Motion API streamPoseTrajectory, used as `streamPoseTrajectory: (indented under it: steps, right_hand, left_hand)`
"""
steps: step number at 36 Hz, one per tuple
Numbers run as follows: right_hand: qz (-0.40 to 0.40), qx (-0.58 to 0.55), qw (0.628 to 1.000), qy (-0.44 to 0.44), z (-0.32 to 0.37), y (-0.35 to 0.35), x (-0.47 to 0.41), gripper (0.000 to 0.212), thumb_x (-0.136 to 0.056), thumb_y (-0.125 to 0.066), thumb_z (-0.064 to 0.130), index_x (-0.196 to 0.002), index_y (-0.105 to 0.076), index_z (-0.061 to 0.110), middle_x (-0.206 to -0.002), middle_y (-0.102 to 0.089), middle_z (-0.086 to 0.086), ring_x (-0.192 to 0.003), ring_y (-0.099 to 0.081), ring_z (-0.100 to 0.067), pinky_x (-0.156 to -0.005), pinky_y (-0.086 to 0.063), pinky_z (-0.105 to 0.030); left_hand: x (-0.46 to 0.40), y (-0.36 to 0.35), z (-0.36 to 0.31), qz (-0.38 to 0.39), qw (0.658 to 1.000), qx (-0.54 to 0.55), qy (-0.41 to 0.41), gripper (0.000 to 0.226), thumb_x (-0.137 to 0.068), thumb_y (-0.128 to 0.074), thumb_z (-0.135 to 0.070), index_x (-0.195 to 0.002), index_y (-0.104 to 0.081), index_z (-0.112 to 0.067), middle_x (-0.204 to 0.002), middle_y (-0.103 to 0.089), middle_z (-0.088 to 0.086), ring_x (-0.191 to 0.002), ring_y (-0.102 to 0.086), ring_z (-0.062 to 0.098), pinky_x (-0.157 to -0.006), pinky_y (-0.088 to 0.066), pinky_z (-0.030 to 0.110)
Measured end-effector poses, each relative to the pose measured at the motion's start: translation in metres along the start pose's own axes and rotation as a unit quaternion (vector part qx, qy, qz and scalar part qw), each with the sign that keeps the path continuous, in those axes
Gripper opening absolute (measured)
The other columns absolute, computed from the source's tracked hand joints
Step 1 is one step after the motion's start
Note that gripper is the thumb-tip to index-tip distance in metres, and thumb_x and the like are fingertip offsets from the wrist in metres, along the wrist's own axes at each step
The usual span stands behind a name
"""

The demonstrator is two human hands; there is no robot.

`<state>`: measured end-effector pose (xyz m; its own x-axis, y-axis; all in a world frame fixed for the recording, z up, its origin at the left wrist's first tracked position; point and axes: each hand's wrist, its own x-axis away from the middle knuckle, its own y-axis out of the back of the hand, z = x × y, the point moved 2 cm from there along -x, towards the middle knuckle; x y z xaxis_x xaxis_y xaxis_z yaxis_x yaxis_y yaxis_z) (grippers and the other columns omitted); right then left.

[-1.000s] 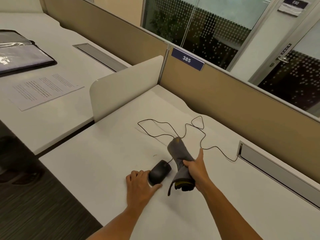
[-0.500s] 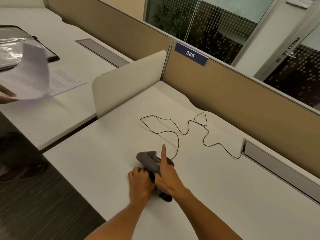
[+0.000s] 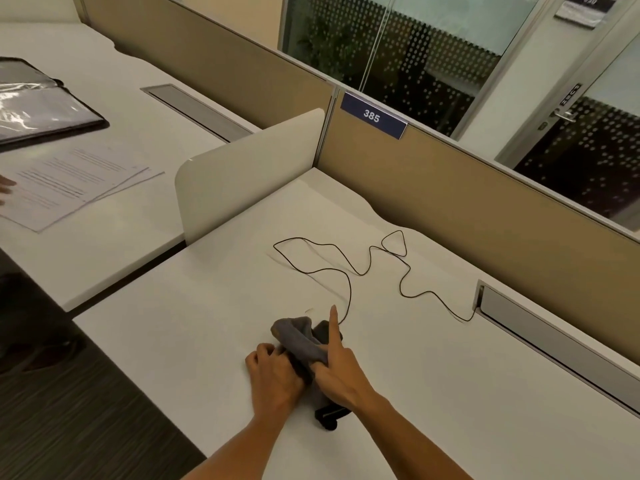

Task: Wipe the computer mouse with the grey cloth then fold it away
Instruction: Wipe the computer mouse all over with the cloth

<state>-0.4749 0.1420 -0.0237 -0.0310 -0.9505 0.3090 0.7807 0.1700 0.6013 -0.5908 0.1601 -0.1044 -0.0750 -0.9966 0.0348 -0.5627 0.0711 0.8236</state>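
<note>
The grey cloth (image 3: 297, 336) lies draped over the black computer mouse (image 3: 325, 330) near the front of the white desk (image 3: 433, 368); only the mouse's dark front end shows. My right hand (image 3: 341, 374) grips the cloth and presses it on the mouse, index finger pointing straight out. My left hand (image 3: 273, 375) is curled against the mouse's left side, holding it, mostly under the cloth. The cloth's dark hem (image 3: 329, 415) sticks out below my right wrist. The thin black cable (image 3: 349, 282) loops away over the desk.
A white divider panel (image 3: 242, 178) stands at the desk's far left. A metal cable tray (image 3: 554, 337) runs along the right by the tan partition (image 3: 467, 216). On the neighbouring desk lie printed papers (image 3: 69, 181) and a black folder (image 3: 38, 105); another person's fingers (image 3: 5, 188) touch the papers.
My right hand brought the cloth down from upright beside the mouse onto the mouse, covering it. On the left desk, a lifted sheet of paper was laid back down.
</note>
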Motion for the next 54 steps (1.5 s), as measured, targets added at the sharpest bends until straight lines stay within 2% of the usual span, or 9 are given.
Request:
streamPoseTrajectory:
  steps: [3,9,13,22,26,30,34,37,54]
  right_hand:
    - [-0.006,-0.015,1.000,-0.003,-0.004,-0.002,0.005,0.103,-0.090,-0.055,0.014,-0.147,0.026,0.042,-0.080,-0.063,0.013,-0.068,-0.066,-0.017,-0.066,-0.056,-0.017]
    - [-0.018,-0.031,0.999,-0.022,-0.011,-0.003,0.018,0.101,-0.092,-0.056,0.014,-0.142,0.025,0.046,-0.086,-0.068,-0.016,-0.077,-0.067,-0.026,-0.067,-0.055,-0.017]
    - [-0.020,-0.039,0.998,-0.039,-0.014,-0.004,0.027,0.097,-0.095,-0.056,0.016,-0.145,0.024,0.038,-0.082,-0.065,-0.004,-0.072,-0.063,-0.010,-0.066,-0.050,-0.011]
    - [-0.019,-0.039,0.997,-0.060,-0.022,0.005,0.031,0.100,-0.092,-0.054,0.009,-0.144,0.028,0.038,-0.076,-0.058,-0.020,-0.066,-0.056,-0.016,-0.067,-0.052,-0.019]
    - [-0.040,-0.076,0.992,-0.096,-0.033,0.014,0.033,0.100,-0.093,-0.055,0.011,-0.148,0.024,0.040,-0.080,-0.062,-0.009,-0.073,-0.063,-0.016,-0.071,-0.054,-0.021]
    - [-0.107,-0.222,0.957,-0.156,-0.049,0.035,0.042,0.094,-0.091,-0.057,0.005,-0.151,0.002,0.047,-0.133,-0.052,-0.003,-0.104,-0.063,-0.019,-0.083,-0.057,-0.031]
    - [-0.200,-0.290,0.916,-0.192,-0.063,0.061,0.044,0.068,-0.093,-0.056,0.004,-0.150,-0.031,0.030,-0.145,-0.048,-0.007,-0.115,-0.060,-0.030,-0.096,-0.053,-0.049]
    - [-0.241,-0.310,0.899,-0.193,-0.064,0.077,0.038,0.054,-0.095,-0.056,0.009,-0.145,-0.042,0.025,-0.139,-0.054,-0.009,-0.108,-0.063,-0.031,-0.087,-0.057,-0.045]
    - [-0.195,0.007,0.976,-0.100,-0.025,0.051,-0.028,0.071,-0.094,-0.060,0.009,-0.152,-0.021,0.022,-0.132,-0.060,-0.012,-0.108,-0.063,-0.026,-0.093,-0.053,-0.036]
  left_hand:
    - [-0.001,-0.002,0.002,0.010,1.000,0.004,0.000,0.015,-0.078,-0.066,-0.035,-0.090,-0.068,-0.025,-0.090,-0.070,-0.009,-0.098,-0.048,0.017,-0.088,-0.028,0.031]
    - [0.002,-0.001,0.004,-0.013,0.999,0.034,-0.014,0.011,-0.074,-0.069,-0.023,-0.083,-0.063,-0.024,-0.082,-0.066,-0.005,-0.094,-0.050,0.022,-0.087,-0.035,0.035]
    - [0.005,0.001,0.002,-0.030,0.997,0.066,0.011,0.025,-0.070,-0.077,-0.021,-0.090,-0.062,-0.019,-0.086,-0.061,0.002,-0.094,-0.046,0.022,-0.087,-0.044,0.039]
    - [0.005,0.005,-0.001,-0.026,0.999,0.041,0.001,0.029,-0.064,-0.082,-0.021,-0.085,-0.062,-0.021,-0.079,-0.061,-0.001,-0.086,-0.050,0.023,-0.080,-0.046,0.040]
    - [0.004,0.002,0.000,-0.028,0.999,0.025,-0.031,0.033,-0.059,-0.084,-0.028,-0.080,-0.059,-0.025,-0.071,-0.058,-0.006,-0.079,-0.052,0.023,-0.074,-0.043,0.039]
    - [0.000,-0.002,0.005,-0.013,0.999,-0.017,-0.043,0.044,-0.067,-0.065,-0.069,-0.094,-0.065,-0.035,-0.081,-0.063,-0.016,-0.087,-0.047,0.016,-0.079,-0.033,0.035]
    - [-0.001,-0.003,0.005,-0.020,0.999,-0.018,-0.045,0.060,-0.063,-0.061,-0.080,-0.101,-0.066,-0.034,-0.082,-0.063,-0.016,-0.087,-0.046,0.014,-0.078,-0.032,0.034]
    - [-0.001,0.000,0.005,-0.017,0.999,-0.018,-0.045,0.060,-0.061,-0.063,-0.080,-0.101,-0.066,-0.034,-0.079,-0.060,-0.016,-0.085,-0.046,0.014,-0.077,-0.033,0.034]
    - [-0.003,-0.002,0.004,-0.015,0.999,-0.014,-0.037,0.068,-0.058,-0.060,-0.083,-0.103,-0.067,-0.033,-0.082,-0.061,-0.016,-0.084,-0.046,0.013,-0.075,-0.034,0.032]
